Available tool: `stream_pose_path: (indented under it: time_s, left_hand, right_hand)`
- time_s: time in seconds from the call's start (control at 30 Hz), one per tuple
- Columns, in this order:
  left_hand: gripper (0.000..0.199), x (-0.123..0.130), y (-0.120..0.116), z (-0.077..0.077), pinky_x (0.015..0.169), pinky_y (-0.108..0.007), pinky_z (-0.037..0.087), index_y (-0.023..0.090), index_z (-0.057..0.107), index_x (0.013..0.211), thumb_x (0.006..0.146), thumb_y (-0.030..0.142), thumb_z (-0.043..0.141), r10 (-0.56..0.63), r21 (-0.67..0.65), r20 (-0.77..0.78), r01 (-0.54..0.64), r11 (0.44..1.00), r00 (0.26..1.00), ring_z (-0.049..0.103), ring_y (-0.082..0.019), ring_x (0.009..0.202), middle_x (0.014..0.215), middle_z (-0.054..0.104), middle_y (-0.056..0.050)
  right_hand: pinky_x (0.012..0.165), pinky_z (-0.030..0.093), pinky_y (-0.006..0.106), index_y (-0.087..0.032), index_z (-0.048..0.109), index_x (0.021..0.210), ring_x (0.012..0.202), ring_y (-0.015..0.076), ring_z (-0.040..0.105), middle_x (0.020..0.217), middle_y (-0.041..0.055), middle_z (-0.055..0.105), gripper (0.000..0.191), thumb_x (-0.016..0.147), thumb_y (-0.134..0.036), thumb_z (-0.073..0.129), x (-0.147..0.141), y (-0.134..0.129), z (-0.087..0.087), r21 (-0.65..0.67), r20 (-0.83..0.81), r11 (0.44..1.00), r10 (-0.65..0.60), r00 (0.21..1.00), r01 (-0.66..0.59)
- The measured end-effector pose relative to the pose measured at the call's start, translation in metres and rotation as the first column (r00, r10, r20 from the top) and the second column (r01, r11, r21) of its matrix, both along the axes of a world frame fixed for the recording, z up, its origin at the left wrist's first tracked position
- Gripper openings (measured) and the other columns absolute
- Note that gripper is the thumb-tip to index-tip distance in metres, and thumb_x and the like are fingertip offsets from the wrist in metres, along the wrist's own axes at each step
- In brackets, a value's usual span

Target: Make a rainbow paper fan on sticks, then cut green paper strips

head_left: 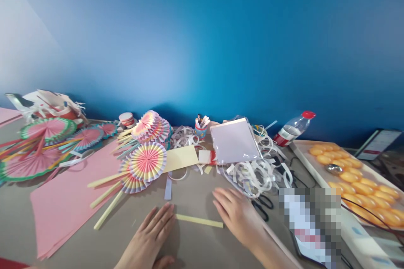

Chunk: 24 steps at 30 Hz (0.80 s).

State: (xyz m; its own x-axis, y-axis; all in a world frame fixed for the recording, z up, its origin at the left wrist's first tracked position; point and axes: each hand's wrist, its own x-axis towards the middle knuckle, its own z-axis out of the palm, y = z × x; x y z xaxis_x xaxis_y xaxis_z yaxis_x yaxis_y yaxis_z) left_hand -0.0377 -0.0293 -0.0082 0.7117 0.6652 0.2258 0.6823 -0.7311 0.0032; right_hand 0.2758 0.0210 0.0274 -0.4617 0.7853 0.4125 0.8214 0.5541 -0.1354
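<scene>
A narrow pale-yellow paper strip [198, 220] lies flat on the grey table in front of me. My left hand [154, 229] rests palm down at the strip's left end, fingers stretched out and partly covering it. Just beyond the strip's right end is my right hand [235, 214], its fingers extended and slightly bent with nothing visible in them. Above the left hand, pleated paper fans [148, 162] in pink, yellow and lilac lie with pale-yellow stick handles. Close by are a wider yellow paper piece [181, 158] and a small lilac strip [168, 188].
Pink paper sheets [69, 201] and more fans [47, 130] spread to the left. White paper curls [252, 178], black-handled scissors [263, 206] and a lilac paper pack [235, 141] lie right of centre. A bottle [293, 128] and tray of orange oval objects [362, 187] stand farther right.
</scene>
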Motion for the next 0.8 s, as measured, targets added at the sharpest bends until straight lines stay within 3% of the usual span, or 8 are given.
stream_pose_path:
  time_s: [0.1, 0.2, 0.37, 0.5, 0.63, 0.7, 0.8]
  left_hand:
    - [0.073, 0.005, 0.005, 0.004, 0.108, -0.042, 0.044, 0.020, 0.025, 0.154, 0.093, 0.047, 0.054, 0.006, -0.049, 0.029, -0.005, 0.999, 1.000, 0.040, -0.029, 0.140, 0.155, 0.037, -0.010]
    - [0.071, 0.014, 0.011, 0.013, 0.111, -0.044, 0.040, 0.018, 0.032, 0.151, 0.092, 0.050, 0.056, -0.121, -0.133, -0.015, 0.118, 0.984, 0.993, 0.039, -0.029, 0.140, 0.155, 0.037, -0.009]
    - [0.078, 0.026, 0.014, 0.021, 0.116, -0.041, 0.033, 0.016, 0.026, 0.154, 0.093, 0.059, 0.050, -0.265, -0.262, -0.058, 0.242, 0.934, 0.962, 0.039, -0.027, 0.141, 0.156, 0.034, -0.012]
    - [0.094, 0.032, 0.024, 0.014, 0.120, -0.044, 0.025, 0.012, 0.021, 0.155, 0.087, 0.071, 0.047, -0.211, -0.265, -0.049, 0.191, 0.945, 0.976, 0.031, -0.029, 0.145, 0.158, 0.028, -0.015]
    - [0.090, 0.042, 0.056, 0.005, 0.121, -0.047, 0.019, 0.012, 0.030, 0.152, 0.087, 0.072, 0.045, -0.134, -0.198, -0.086, 0.115, 0.973, 0.987, 0.028, -0.029, 0.146, 0.157, 0.031, -0.017]
    - [0.085, 0.046, 0.074, 0.007, 0.120, -0.051, 0.020, 0.011, 0.036, 0.149, 0.088, 0.070, 0.046, -0.075, -0.144, -0.086, 0.062, 0.988, 0.994, 0.028, -0.031, 0.146, 0.155, 0.034, -0.019]
    - [0.060, 0.042, 0.089, 0.017, 0.118, -0.052, 0.025, 0.013, 0.043, 0.144, 0.097, 0.049, 0.046, -0.007, -0.089, -0.004, 0.007, 0.996, 1.000, 0.029, -0.030, 0.145, 0.153, 0.040, -0.016]
  right_hand:
    - [0.093, 0.048, 0.036, -0.019, 0.059, 0.128, 0.112, 0.0229, 0.059, 0.125, 0.0100, 0.065, 0.035, 0.093, -0.016, 0.053, -0.037, 0.051, 0.005, 0.062, 0.038, 0.998, 0.002, 0.999, -0.004]
    - [0.103, 0.041, 0.044, -0.020, 0.056, 0.134, 0.122, 0.0262, 0.052, 0.138, 0.0099, 0.057, 0.048, 0.087, -0.010, 0.057, -0.072, 0.097, -0.002, 0.136, 0.073, 0.990, 0.028, 0.997, -0.038]
    - [0.112, 0.031, 0.045, -0.021, 0.071, 0.102, 0.106, 0.0215, 0.060, 0.105, 0.0037, 0.074, 0.022, 0.089, -0.011, 0.057, -0.086, 0.127, -0.003, 0.148, 0.046, 0.985, 0.085, 0.995, -0.091]
    - [0.112, 0.029, 0.047, -0.019, 0.066, 0.118, 0.106, 0.0214, 0.059, 0.109, 0.0059, 0.073, 0.029, 0.096, -0.013, 0.049, -0.050, 0.112, 0.030, 0.168, -0.020, 0.986, 0.008, 1.000, -0.005]
    - [0.102, 0.040, 0.041, -0.020, 0.063, 0.125, 0.097, 0.0212, 0.060, 0.104, 0.0052, 0.073, 0.034, 0.095, -0.011, 0.048, -0.002, 0.068, 0.060, 0.259, -0.212, 0.958, -0.065, 0.975, 0.120]
    - [0.095, 0.044, 0.040, -0.022, 0.062, 0.127, 0.095, 0.0223, 0.060, 0.099, 0.0050, 0.073, 0.038, 0.093, -0.009, 0.050, 0.014, 0.036, 0.060, 0.278, -0.250, 0.946, -0.094, 0.964, 0.165]
    - [0.092, 0.044, 0.040, -0.022, 0.060, 0.130, 0.096, 0.0232, 0.059, 0.103, 0.0057, 0.073, 0.041, 0.092, -0.009, 0.051, 0.022, -0.014, 0.039, 0.216, -0.205, 0.970, -0.066, 0.976, 0.111]
